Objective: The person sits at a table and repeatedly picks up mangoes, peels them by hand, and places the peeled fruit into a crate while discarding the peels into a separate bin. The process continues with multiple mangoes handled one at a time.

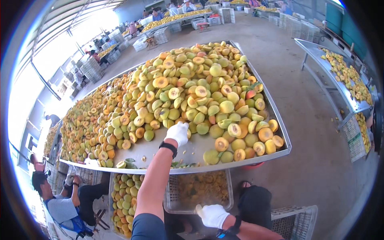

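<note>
My left hand [178,133], in a white glove, reaches to the near edge of a heap of yellow-green stone fruit [183,87], many of them cut in half. Its fingers are curled down among the fruit, and whether they grip a piece is hidden. The heap lies on a metal-topped table [141,153] with a raised rim. Below the table's front edge, my gloved right hand [213,215] is closed around a small tan object [198,209], too blurred to name. Just beyond that hand is a plastic crate [229,192] containing wet-looking, yellowish-brown fruit pieces.
A crate of whole-looking fruit [123,198] stands left of my arm. Farther left, a gloved person [61,207] sits near the table. An upturned or tilted crate [295,222] is at lower right. Another metal table [336,66] bears fruit on the right.
</note>
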Motion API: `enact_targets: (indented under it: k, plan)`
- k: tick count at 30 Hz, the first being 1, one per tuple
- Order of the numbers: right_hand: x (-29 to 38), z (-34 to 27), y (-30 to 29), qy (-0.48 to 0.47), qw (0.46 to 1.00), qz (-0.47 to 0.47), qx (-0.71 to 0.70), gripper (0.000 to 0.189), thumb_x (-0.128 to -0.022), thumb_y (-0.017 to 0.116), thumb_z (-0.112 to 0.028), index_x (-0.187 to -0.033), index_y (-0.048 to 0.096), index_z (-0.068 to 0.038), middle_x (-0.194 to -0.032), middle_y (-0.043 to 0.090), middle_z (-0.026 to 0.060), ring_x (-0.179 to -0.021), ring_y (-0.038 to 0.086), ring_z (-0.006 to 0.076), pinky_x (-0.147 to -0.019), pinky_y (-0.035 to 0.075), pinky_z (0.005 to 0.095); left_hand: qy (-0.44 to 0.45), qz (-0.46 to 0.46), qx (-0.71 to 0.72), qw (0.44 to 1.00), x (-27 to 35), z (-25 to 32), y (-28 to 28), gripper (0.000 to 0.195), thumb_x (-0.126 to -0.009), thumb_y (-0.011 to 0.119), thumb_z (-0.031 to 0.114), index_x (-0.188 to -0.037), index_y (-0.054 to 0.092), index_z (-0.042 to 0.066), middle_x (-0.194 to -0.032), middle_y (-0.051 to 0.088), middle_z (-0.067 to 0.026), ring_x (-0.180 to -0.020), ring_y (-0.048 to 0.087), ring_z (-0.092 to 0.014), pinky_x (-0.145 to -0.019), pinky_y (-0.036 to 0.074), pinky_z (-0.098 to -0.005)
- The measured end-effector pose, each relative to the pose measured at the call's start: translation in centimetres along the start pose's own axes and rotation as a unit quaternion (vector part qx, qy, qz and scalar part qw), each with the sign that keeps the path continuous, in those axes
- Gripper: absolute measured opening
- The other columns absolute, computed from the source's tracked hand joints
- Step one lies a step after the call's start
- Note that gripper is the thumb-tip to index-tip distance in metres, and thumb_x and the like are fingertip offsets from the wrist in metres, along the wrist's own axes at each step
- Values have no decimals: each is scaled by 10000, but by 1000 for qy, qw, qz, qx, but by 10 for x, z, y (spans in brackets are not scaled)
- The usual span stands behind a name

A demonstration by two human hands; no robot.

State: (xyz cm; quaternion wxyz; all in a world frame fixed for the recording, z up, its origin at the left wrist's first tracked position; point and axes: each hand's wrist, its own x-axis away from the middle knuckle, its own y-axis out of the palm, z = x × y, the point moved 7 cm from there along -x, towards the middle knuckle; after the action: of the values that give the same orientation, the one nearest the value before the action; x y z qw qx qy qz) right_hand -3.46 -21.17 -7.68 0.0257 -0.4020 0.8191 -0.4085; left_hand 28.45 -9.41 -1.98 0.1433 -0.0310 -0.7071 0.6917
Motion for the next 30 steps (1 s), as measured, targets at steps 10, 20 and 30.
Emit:
enact_targets:
  k: [10, 20, 30]
  plan:
    - [17, 25, -77, 16, 917, 336, -215, 255, -894, 653, -209, -1058, 598, -22, -873, 691, 217, -802, 681, 421, -691, 544, 480, 34, -59, 551, 832, 129, 21, -15, 376, -779, 881, 117, -1081, 698, -11, -964, 721, -32, -886, 648, -103, -804, 547, -276]
    - [11, -13, -20, 24, 768, -36, -639, 423, -1008, 594, -462, -1169, 622, -72, -705, 552, -41, -519, 497, 47, -433, 374, 209, -14, -158, 606, 780, 290, 49, 36, 418, -779, 785, 83, -1184, 723, -2, -1003, 742, -57, -898, 670, -135, -830, 531, -265]
    - [34, -18, -12, 35, 633, 46, -772, 258, -1063, 534, -269, -1173, 603, -46, -845, 590, -10, -577, 497, 47, -521, 488, 232, -8, 16, 624, 781, 323, 69, 45, 379, -925, 717, 105, -1274, 652, -29, -1091, 716, -59, -999, 634, -115, -924, 515, -283]
